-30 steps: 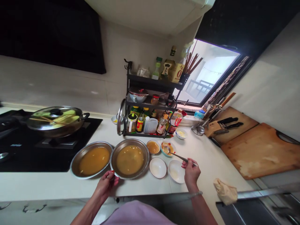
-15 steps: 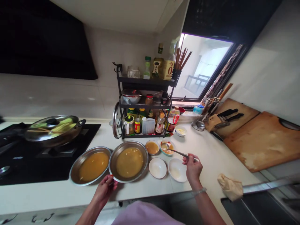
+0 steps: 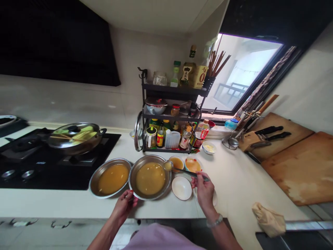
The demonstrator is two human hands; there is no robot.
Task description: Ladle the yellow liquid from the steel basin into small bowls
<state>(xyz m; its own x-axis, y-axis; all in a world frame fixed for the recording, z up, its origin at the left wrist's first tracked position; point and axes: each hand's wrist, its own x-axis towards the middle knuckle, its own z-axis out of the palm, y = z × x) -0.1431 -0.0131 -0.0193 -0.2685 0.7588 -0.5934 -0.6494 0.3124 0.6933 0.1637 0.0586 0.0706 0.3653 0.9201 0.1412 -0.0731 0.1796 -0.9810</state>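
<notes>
My right hand [image 3: 204, 189] is closed round the handle of a metal spoon [image 3: 189, 172]. The spoon's bowl is over the right rim of a metal basin [image 3: 132, 178] that holds cloudy yellowish liquid. At the basin's near left rim, my left hand [image 3: 126, 202] has its fingers pinched on the edge. A second metal basin [image 3: 94, 184] with orange-brown liquid stands to the left. Right of the spoon's bowl are a small bowl of brownish liquid [image 3: 177, 161] and a bowl of orange sauce [image 3: 193, 164]. A white bowl [image 3: 181, 188] lies nearer; another white bowl [image 3: 213, 198] is partly behind my right hand.
A black rack [image 3: 171, 118] of bottles and jars stands behind the bowls. On the stove at left sits a lidded pan [image 3: 78, 140]. A knife block [image 3: 251, 140] and cutting boards [image 3: 299, 166] lean at right, with a beige cloth [image 3: 269, 220] by the sink.
The spoon has moved left, out of the orange sauce bowl to the basin's right rim. My left hand stays at the basin's edge. The view has shifted a little to the left.
</notes>
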